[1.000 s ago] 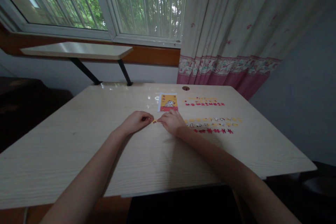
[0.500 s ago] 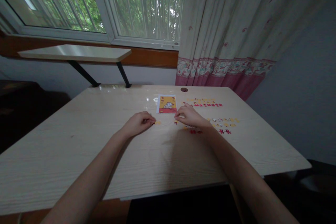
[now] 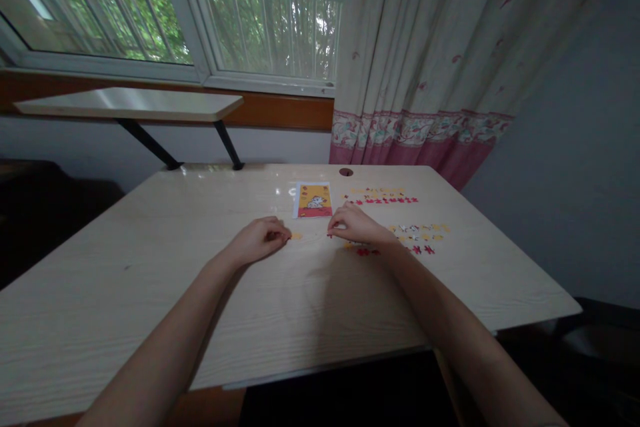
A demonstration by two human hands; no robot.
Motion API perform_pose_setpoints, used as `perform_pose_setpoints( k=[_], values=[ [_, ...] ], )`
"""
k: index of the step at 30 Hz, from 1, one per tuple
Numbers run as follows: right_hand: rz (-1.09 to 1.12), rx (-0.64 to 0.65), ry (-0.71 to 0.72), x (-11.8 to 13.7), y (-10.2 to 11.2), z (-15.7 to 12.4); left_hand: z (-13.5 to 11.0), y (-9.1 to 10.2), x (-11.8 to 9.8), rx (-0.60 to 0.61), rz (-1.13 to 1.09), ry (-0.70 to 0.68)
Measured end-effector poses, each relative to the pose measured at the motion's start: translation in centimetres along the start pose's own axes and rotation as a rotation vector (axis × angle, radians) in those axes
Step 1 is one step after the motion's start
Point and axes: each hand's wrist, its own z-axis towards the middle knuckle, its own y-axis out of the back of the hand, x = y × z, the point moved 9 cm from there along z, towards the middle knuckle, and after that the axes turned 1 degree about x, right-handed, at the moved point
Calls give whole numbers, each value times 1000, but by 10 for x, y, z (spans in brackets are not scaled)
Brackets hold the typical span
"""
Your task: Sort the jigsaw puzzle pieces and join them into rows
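My left hand [image 3: 263, 240] rests on the table with thumb and fingers pinched at the edge of a yellow puzzle piece [image 3: 296, 236], which lies flat. To its right, my right hand [image 3: 353, 224] has its fingertips closed on a small puzzle piece [image 3: 329, 235] with dark red on it, at the tabletop; most of that piece is hidden. Just beyond the hands lies a picture card [image 3: 315, 200] in yellow and red with a white cartoon animal. Rows of red puzzle pieces [image 3: 425, 250] and yellow puzzle pieces [image 3: 437, 237] lie right of my right hand, partly covered by it.
More rows of red and yellow pieces [image 3: 393, 201] lie farther back on the wooden table [image 3: 200, 293]. A raised shelf [image 3: 135, 103] on black legs stands at the back left. Behind the table are a window and a curtain [image 3: 400, 67]. A round cable hole [image 3: 346, 172] is near the back edge.
My right fingertips have come down onto the small dark red piece that lay just below them. My left hand stays at the yellow piece. The whole view has shifted slightly.
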Motion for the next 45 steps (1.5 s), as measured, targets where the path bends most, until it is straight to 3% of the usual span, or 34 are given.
perform_pose_setpoints(
  k=[22,36,39,42,45],
  values=[
    [-27,16,-20,1,-1,1,1,-2,1,9,30,7],
    [-42,-45,-14,2,4,0,-2,9,12,-84,126,108],
    [-63,-165,-99,-16,27,-2,-3,11,16,-106,125,128],
    [-110,-259,-303,-59,56,-7,-4,13,18,-121,123,133],
    [-216,-146,-500,-106,68,-10,-5,14,21,-130,126,147]
  ],
)
